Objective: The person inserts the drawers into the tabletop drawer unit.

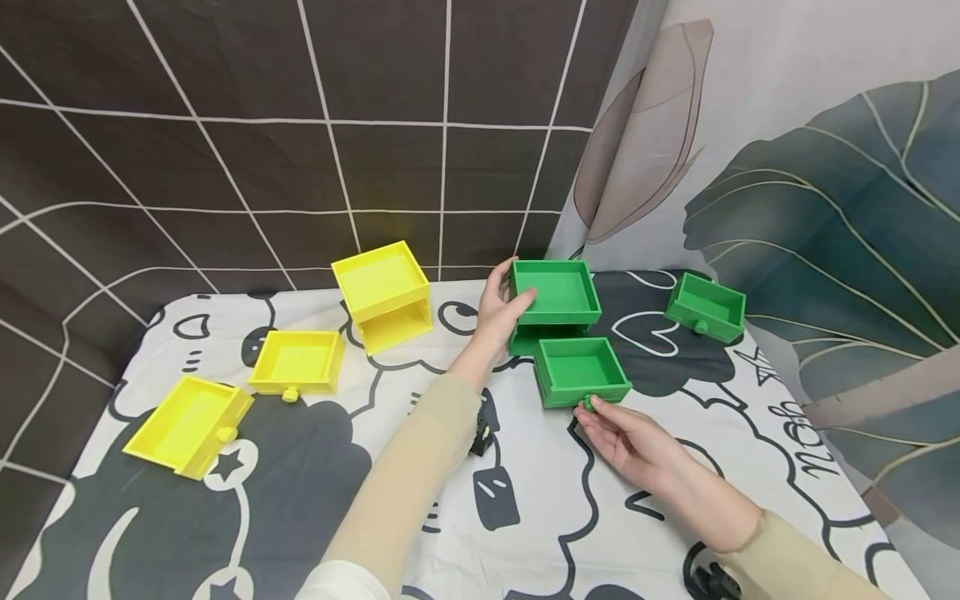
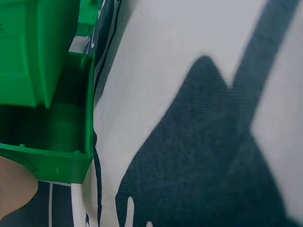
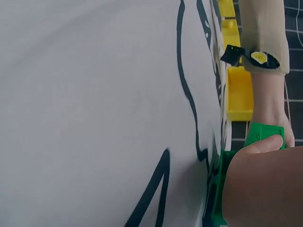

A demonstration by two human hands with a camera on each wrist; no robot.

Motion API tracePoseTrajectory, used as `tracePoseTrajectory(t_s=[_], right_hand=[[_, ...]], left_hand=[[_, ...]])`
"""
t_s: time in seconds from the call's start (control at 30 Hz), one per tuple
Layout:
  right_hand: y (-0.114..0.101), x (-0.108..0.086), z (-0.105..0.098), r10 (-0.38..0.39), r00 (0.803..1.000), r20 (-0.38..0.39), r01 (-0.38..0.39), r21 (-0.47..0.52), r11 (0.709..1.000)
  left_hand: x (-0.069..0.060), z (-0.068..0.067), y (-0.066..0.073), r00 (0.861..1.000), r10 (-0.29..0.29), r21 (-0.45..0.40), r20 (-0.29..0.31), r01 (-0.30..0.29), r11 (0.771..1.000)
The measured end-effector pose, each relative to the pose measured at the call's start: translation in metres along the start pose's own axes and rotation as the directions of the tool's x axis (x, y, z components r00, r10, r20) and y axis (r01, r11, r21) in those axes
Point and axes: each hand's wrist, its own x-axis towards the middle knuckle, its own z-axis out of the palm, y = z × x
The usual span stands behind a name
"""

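Observation:
In the head view, my left hand [image 1: 495, 315] holds the left side of a green open-fronted cabinet [image 1: 557, 292], its thumb over the tray-like top. A green drawer [image 1: 581, 371] is in front of the cabinet's lower opening, slightly askew. Whether its back edge is inside, I cannot tell. My right hand [image 1: 633, 446] pinches the round knob [image 1: 588, 402] on the drawer's front. From the left wrist, the drawer [image 2: 33, 56] appears close against the cabinet [image 2: 57, 165], with a left fingertip [image 2: 16, 187] at its edge. The right hand [image 3: 265, 189] hides most of the drawer in the right wrist view.
A second green drawer [image 1: 707, 307] lies at the right back. Left of the cabinet stands a yellow cabinet [image 1: 382, 287], with one yellow drawer [image 1: 296, 362] and another yellow drawer [image 1: 187, 423] nearby. The patterned cloth [image 1: 532, 467] meets a dark gridded curtain [image 1: 390, 167] behind.

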Motion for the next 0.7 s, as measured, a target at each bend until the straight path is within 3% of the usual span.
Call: tracePoseTrajectory(t_s=[0.17,0.47,0.7], right_hand=[[0.003,0.007,0.011,-0.006,1.000,0.025,0.006,-0.021,1.000],[0.004,0.016,0.023,-0.011,0.999,-0.043,0.010,-0.038,0.999],[-0.001,0.020,0.027,-0.017,0.999,-0.046,0.016,-0.033,0.999]], left_hand=[[0.000,-0.001,0.000,1.000,-0.003,-0.004,0.004,0.003,1.000],[0.000,0.000,-0.001,1.000,0.009,-0.009,0.005,-0.009,1.000],[0.000,-0.001,-0.001,1.000,0.021,-0.018,0.012,-0.020,1.000]])
